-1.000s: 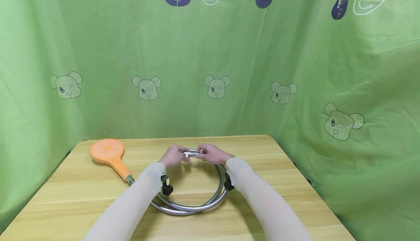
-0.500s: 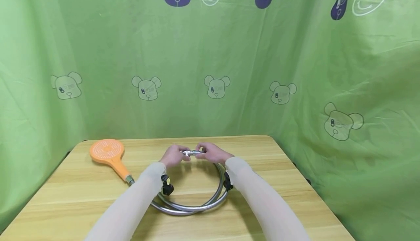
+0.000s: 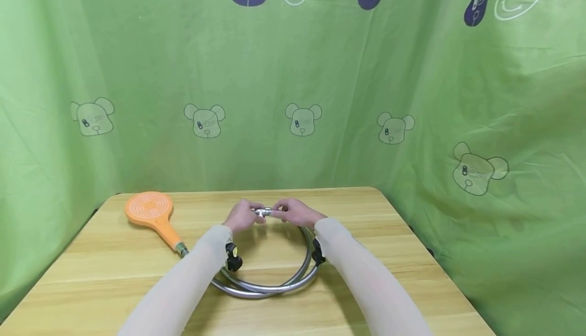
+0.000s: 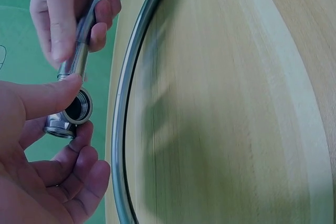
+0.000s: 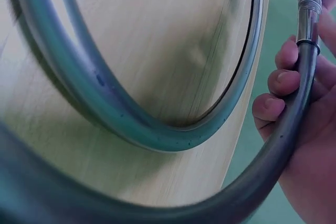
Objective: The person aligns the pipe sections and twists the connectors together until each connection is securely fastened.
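A chrome threaded pipe fitting [image 4: 63, 127] sits at the end of a silvery shower hose [image 3: 265, 290]. My left hand [image 3: 241, 217] pinches the fitting between thumb and fingers; its round threaded mouth faces out in the left wrist view. On the right side my right hand [image 3: 297, 214] grips the hose's metal end sleeve [image 5: 306, 27], fingers curled round the hose just behind it. Sleeve and fitting are lined up end to end. Both hands are held over the far part of the table, and the hose loops back toward the person beneath them.
An orange shower head [image 3: 149, 208] lies face up at the left of the wooden table [image 3: 389, 275], joined to the hose's other end. Part of the hose passes under the left forearm. A green patterned curtain [image 3: 256, 158] hangs behind and at both sides.
My right fingers have shifted along the hose end, showing more of the metal half a second ago and coming nearer the fitting now. The left hand keeps its grip; the shower head stays put.
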Tool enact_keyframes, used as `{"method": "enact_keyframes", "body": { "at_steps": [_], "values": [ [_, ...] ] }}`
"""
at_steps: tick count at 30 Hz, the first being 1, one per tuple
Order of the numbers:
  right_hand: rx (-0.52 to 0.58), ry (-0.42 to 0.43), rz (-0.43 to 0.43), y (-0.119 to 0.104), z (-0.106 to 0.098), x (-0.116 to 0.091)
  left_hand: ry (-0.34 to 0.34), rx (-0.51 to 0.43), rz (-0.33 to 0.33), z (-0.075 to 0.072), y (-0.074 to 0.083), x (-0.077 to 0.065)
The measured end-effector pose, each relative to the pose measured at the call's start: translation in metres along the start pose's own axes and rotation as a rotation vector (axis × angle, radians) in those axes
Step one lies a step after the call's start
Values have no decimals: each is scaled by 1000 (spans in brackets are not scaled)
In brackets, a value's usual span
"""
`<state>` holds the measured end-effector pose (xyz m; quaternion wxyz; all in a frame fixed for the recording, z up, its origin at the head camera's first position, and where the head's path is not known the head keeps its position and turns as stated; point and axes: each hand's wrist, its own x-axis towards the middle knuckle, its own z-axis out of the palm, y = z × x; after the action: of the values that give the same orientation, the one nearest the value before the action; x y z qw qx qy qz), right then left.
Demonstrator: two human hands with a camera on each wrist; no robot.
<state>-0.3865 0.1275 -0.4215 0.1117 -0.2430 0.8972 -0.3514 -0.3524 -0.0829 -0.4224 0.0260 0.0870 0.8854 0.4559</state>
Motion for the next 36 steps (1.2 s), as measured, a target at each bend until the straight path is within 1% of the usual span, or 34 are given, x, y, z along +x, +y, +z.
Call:
{"method": "enact_keyframes", "body": {
  "at_steps": [4,8,11,16,18,20,23,26,28,30,33,36],
  "values": [
    [44,26,1,0,1,0,0,19,6,0,1,0],
    [57,9,-13,0,0,-1,2,29,8,-1,2,0],
    [34,-18,-24,0,-2,-1,3,38,12,-1,2,0],
    [-40,-63,-28,-2,-5,0,5,40,-4,0,1,2],
    [-37,-67,-17,-4,-5,0,4,38,-8,0,0,2],
    [-10,-48,-1,-5,-3,-1,4,39,-8,0,-1,2],
    [32,2,10,-6,-1,0,4,33,-4,0,-2,3],
    [30,42,-3,-5,-1,1,15,28,-2,-1,-4,5],
    [11,48,-16,-5,0,2,21,26,1,-1,-4,6],
    [0,41,-32,-5,-1,2,26,31,4,-1,-5,7],
    [-5,8,-49,-5,-1,1,24,39,8,-1,-5,7],
    [-19,-26,-46,-5,-1,1,22,48,8,-1,-5,6]
  ]
}}
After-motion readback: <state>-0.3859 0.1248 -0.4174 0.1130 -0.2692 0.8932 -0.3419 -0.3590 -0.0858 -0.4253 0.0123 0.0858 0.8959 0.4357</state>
